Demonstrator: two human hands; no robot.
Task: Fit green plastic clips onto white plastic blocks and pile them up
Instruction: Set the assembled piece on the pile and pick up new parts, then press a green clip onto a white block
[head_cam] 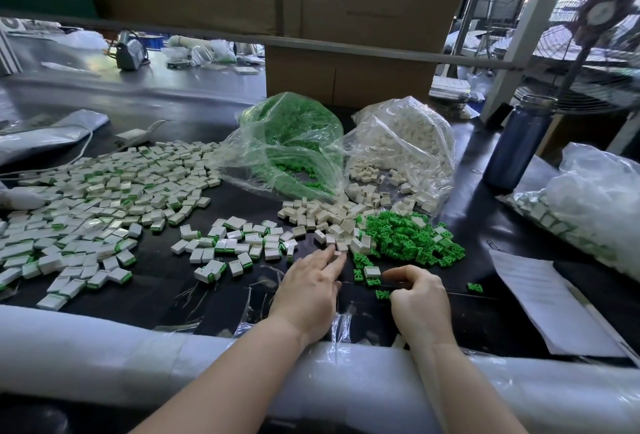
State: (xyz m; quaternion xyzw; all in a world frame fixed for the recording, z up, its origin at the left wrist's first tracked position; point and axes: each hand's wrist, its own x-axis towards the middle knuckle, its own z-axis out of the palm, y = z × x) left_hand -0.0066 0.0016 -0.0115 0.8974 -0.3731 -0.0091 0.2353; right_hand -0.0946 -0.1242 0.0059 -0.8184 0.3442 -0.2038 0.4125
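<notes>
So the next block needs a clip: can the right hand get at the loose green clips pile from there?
Probably yes: the right hand sits just in front of the green clips pile, with only a few stray clips and one block between them.

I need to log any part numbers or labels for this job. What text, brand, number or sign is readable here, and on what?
None is legible.
Paper sheet: faint printed lines, too blurred to read.
Cardboard box: a faint printed line, too small to read.
Fan: hub label, blurred.
Blue bottle: no visible text.
</notes>
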